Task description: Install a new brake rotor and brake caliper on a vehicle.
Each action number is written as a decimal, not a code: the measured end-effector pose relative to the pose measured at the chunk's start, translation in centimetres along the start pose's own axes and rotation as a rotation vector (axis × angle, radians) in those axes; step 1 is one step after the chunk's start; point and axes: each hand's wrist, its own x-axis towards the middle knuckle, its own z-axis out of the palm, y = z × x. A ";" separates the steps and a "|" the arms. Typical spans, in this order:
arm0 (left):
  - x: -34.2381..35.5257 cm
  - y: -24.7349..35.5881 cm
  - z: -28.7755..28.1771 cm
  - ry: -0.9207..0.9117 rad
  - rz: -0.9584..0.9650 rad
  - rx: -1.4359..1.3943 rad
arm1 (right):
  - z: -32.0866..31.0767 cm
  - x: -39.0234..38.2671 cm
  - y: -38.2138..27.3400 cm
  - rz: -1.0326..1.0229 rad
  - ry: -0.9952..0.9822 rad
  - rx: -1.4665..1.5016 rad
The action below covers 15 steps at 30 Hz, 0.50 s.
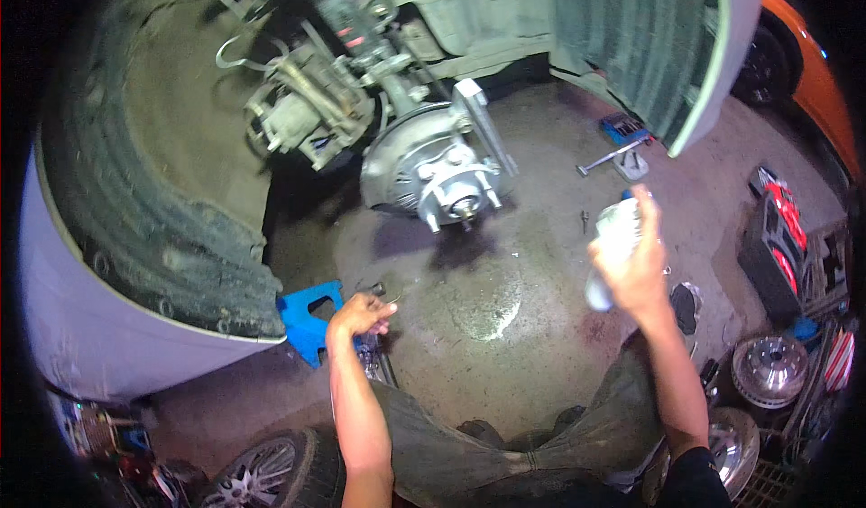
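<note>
In my right hand [642, 269] is a white spray can [619, 228], upright and slightly tilted, with a finger over its top. My left hand [363, 314] is closed beside the blue jack stand [307, 327]; a thin small thing seems to show at its fingertips, too small to name. Between and beyond my hands stands the bare wheel hub [462, 194] with its studs, in front of a metal dust shield [383, 170]. Neither hand touches the hub. A brake caliper assembly [307, 115] sits up to its left, near the suspension strut [343, 21].
Car bodywork [126, 346] and wheel-arch liner [153, 264] curve around the left. On the floor at right are a ratchet [604, 158], a blue socket box [622, 129] and a black tool case [776, 255]. Brake discs [769, 371] lie lower right, a wheel [262, 476] lower left.
</note>
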 end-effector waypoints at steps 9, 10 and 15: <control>-0.8 -1.4 -0.1 0.016 0.147 0.340 | -9.6 -8.6 22.0 1.032 0.452 0.770; -1.5 1.8 2.2 -0.057 0.039 0.149 | -12.7 -10.4 25.6 0.988 0.604 0.643; 0.6 2.5 3.5 -0.114 0.031 0.184 | -18.4 -15.3 33.4 1.050 0.530 0.243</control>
